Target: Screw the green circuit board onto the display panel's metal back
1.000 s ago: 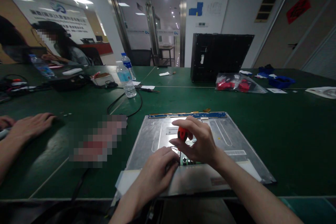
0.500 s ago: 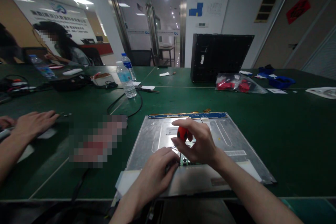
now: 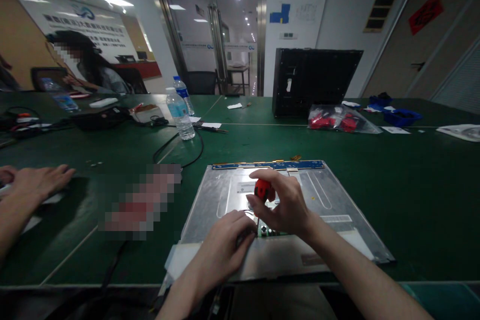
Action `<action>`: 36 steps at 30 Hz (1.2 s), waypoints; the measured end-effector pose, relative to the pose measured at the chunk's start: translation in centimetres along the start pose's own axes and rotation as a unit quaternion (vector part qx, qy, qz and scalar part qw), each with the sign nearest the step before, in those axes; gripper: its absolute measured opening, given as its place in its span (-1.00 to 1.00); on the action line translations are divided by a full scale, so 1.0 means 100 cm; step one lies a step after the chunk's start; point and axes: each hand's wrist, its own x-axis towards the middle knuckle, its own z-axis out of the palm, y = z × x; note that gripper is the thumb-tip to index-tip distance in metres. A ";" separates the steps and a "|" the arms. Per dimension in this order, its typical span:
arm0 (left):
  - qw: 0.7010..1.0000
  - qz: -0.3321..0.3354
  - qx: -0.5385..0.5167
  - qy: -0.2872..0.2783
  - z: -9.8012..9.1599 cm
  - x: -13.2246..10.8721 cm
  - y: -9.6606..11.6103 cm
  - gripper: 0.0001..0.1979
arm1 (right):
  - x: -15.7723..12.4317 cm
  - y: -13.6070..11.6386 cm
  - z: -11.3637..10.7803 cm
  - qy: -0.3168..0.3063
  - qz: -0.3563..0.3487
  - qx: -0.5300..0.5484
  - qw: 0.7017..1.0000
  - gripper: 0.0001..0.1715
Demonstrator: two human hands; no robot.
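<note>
A silver display panel (image 3: 202, 210) lies face down on the green table, with a blue circuit strip (image 3: 268, 165) along its far edge. My right hand (image 3: 288, 202) grips the red and black handle of a screwdriver (image 3: 261, 190) between thumb and fingers. Its thin shaft points down, nearly upright, at a small green circuit board (image 3: 264, 231) on the panel. My left hand (image 3: 227, 240) rests on the panel beside the shaft, fingers curled together near the board's left end. What those fingers hold, if anything, is hidden.
A co-worker's hands (image 3: 35, 185) are at the left, near small loose pieces (image 3: 93, 163). A blurred-out object (image 3: 142, 205) lies left of the panel. Farther back stand water bottles (image 3: 180, 115), a black monitor-like casing (image 3: 315, 82) and a bag of red items (image 3: 337, 121).
My right hand has shifted slightly right and the screwdriver handle looks turned a little. My left hand stays in place. The co-worker's hands have moved left.
</note>
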 end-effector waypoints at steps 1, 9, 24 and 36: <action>1.000 0.000 -0.001 0.001 0.000 0.000 -0.001 -0.80 | 0.000 0.000 0.001 0.006 -0.004 -0.002 1.000 -0.74; 1.000 0.001 -0.004 -0.003 0.000 0.000 0.000 -0.82 | 0.000 -0.002 -0.005 -0.021 -0.001 0.035 0.999 -0.73; 1.000 0.005 0.001 0.003 0.002 -0.001 -0.003 -0.83 | 0.001 -0.001 -0.005 -0.014 -0.007 0.020 1.000 -0.72; 1.000 -0.001 0.001 0.004 0.002 -0.001 -0.003 -0.81 | 0.000 -0.001 0.000 0.006 -0.006 0.002 1.000 -0.75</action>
